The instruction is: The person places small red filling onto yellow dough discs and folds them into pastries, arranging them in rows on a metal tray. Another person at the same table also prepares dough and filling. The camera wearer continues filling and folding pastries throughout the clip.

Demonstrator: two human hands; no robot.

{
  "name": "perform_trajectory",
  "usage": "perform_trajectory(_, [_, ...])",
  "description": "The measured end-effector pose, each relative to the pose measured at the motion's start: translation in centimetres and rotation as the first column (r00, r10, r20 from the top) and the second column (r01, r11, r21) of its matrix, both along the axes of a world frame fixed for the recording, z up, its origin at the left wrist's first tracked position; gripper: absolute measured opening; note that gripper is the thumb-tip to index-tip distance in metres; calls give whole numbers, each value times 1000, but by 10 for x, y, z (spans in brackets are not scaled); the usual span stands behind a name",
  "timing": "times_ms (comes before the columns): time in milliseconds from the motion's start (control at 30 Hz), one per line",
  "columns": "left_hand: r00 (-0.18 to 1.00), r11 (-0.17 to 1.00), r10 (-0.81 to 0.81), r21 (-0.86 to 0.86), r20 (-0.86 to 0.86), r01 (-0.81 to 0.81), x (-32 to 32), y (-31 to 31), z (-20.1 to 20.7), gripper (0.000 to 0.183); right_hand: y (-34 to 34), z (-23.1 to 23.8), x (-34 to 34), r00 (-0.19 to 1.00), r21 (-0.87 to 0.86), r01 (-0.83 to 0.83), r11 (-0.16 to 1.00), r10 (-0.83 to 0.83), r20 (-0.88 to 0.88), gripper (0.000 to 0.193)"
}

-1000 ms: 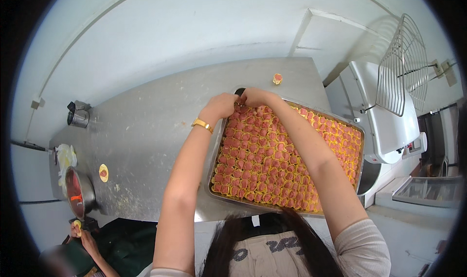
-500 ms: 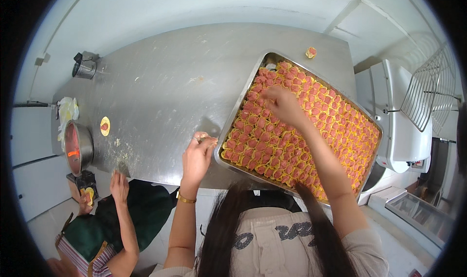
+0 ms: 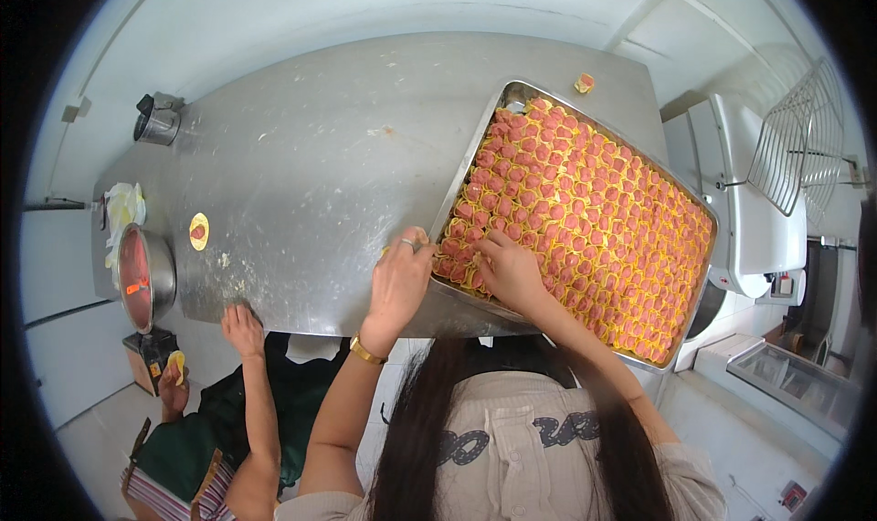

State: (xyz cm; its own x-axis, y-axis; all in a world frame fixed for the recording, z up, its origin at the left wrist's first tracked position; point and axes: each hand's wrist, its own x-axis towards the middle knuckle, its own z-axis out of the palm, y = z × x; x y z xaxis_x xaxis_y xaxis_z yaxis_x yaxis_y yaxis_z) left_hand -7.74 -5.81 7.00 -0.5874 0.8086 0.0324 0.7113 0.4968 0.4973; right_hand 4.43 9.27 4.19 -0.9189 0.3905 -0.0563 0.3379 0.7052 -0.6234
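Note:
A large metal tray point(image 3: 459, 178) holds several close rows of open-topped dumplings point(image 3: 585, 219), with yellow wrappers and pink filling. Beside the tray's near left corner is my left hand point(image 3: 399, 283), its fingers curled together at the rim; whatever they grip is hidden. My right hand point(image 3: 514, 274) is over the near left part of the tray, thumb and fingers drawn together on the dumplings there. Whether it pinches one cannot be made out. A single dumpling point(image 3: 584, 83) stands on the table beyond the tray.
On the steel table point(image 3: 320, 174), a wrapper with filling point(image 3: 198, 232) lies at left, near a bowl of pink filling point(image 3: 163, 279) and a metal jug point(image 3: 157, 123). A co-worker's hand point(image 3: 243, 330) touches the table edge; the other holds a yellow wrapper point(image 3: 176, 366). A white machine point(image 3: 731, 183) stands right.
My right hand has come from the tray's far left part to its near left part. My left hand has shifted right and a little away, against the rim. The co-worker's nearer hand has moved right.

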Motion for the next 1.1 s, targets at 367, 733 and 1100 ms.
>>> perform_trajectory(367, [969, 976, -209, -91, -130, 198, -14, 9, -11, 5, 23, 12, 3, 971, -3, 177, 984, -175, -163, 19])
perform_trajectory(733, [958, 965, -163, -240, -237, 105, 11, 8, -12, 10, -18, -2, 19, 994, -42, 57, 997, -61, -88, 13])
perform_trajectory(1100, [927, 942, -299, -223, -224, 250, 1, 7, -17, 11, -31, -7, 12, 999, -43, 30, 999, -29, 15, 19])
